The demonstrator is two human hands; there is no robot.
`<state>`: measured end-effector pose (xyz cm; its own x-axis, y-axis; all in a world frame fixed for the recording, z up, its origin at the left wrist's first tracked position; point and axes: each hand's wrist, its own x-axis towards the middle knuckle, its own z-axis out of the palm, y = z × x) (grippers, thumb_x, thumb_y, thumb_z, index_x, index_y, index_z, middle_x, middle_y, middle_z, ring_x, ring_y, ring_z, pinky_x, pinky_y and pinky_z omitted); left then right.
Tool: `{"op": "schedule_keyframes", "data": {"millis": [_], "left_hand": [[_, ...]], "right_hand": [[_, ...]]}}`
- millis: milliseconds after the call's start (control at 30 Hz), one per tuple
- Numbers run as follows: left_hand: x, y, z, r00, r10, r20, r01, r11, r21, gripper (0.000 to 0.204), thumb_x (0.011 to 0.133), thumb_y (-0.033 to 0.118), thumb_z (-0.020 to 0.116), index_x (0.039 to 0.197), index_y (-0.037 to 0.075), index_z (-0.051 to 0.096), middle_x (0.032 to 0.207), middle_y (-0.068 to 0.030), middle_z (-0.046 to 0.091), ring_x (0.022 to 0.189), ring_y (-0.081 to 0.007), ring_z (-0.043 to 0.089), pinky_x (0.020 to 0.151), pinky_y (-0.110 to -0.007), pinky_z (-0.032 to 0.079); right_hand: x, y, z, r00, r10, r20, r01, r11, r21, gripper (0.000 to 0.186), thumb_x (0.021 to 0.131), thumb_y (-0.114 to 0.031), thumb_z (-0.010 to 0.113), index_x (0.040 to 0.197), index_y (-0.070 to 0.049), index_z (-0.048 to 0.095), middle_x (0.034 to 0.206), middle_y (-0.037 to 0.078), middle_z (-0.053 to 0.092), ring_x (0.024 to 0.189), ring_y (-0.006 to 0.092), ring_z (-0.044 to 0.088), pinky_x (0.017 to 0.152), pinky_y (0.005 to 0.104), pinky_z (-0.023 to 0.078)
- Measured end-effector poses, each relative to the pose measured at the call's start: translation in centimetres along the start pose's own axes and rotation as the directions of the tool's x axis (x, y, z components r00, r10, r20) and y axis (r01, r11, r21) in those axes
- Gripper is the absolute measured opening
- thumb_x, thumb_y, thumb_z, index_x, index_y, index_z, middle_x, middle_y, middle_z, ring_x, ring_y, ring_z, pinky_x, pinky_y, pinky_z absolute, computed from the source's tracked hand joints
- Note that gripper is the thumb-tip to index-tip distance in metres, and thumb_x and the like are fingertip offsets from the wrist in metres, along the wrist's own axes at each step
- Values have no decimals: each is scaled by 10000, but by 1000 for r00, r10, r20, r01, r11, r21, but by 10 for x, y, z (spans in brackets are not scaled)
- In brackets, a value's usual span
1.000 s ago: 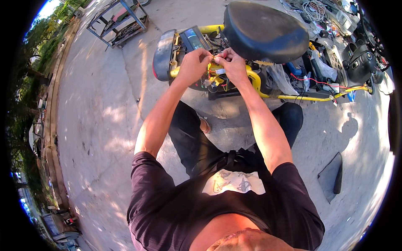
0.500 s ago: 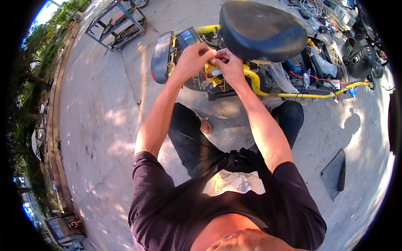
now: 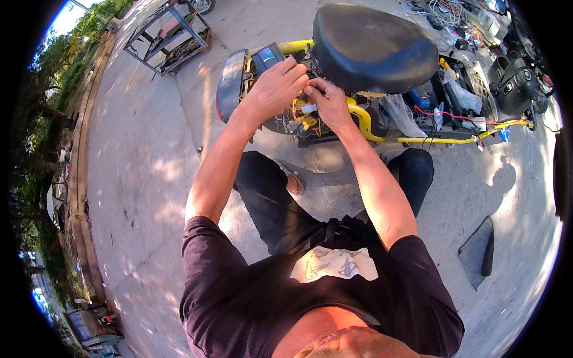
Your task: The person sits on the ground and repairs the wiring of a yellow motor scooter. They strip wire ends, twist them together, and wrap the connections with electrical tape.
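Observation:
Both hands meet over the exposed wiring (image 3: 292, 121) of a scooter with a yellow frame (image 3: 360, 114). My left hand (image 3: 277, 88) is closed, knuckles up, its fingertips curled out of sight near the right hand's. Thumb and forefinger of my right hand (image 3: 332, 104) pinch together beside them. Whatever small piece lies in the fingers is hidden. Just below the hands sit a white connector (image 3: 308, 109) and a yellow connector (image 3: 309, 122) among thin wires. A black seat (image 3: 376, 48) rises right behind my right hand. Beyond my left hand rests a dark device with a screen (image 3: 268, 56).
A blue metal cart (image 3: 168, 37) stands at the far left. On the scooter's right part lie a clear plastic bag (image 3: 401, 115), a red cable (image 3: 444, 111) and other parts. A black bag (image 3: 516, 83) is at the right. Dark folded sheet (image 3: 477, 252) lies on the ground.
My left hand has rolled over, so its back and knuckles now face up and cover the fingertips. My right hand stays nearly in place, still pinching.

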<state>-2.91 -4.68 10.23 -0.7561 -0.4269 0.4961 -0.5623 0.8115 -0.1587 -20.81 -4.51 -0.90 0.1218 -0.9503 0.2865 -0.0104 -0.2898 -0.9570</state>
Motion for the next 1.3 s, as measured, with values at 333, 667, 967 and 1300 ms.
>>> {"op": "schedule_keyframes", "data": {"millis": [333,667,967,1300], "left_hand": [[-13,-6,10,573,-756,316,744,319,-587,483,1052,397,705,1055,-84,749,900,-132,729,846,-224,687,784,-359,543],[-13,-1,5,612,-670,420,779,418,-467,299,1028,238,716,1036,-58,760,830,-39,699,798,-101,586,731,-329,489],[5,-5,-6,988,-135,81,141,987,-81,105,965,110,707,974,8,683,961,-101,679,1036,-309,640,860,-407,536],[-27,12,19,637,-748,186,621,356,-698,278,1028,258,785,1164,15,798,882,0,734,797,-64,585,701,-280,488]], "right_hand": [[-1,2,10,995,30,-91,-17,990,143,148,994,-147,768,1048,-9,766,780,16,715,711,67,612,651,287,498],[-2,-1,8,998,18,-63,-12,995,102,159,1001,-170,768,1058,-22,772,809,21,723,738,90,639,679,296,516],[4,-2,-2,998,69,10,-70,993,94,190,1018,-184,736,1090,-11,773,813,11,701,761,105,635,702,300,513],[1,-15,7,987,130,-97,-107,971,216,157,1013,-143,755,1052,8,773,794,-6,681,745,65,598,675,260,489]]}}
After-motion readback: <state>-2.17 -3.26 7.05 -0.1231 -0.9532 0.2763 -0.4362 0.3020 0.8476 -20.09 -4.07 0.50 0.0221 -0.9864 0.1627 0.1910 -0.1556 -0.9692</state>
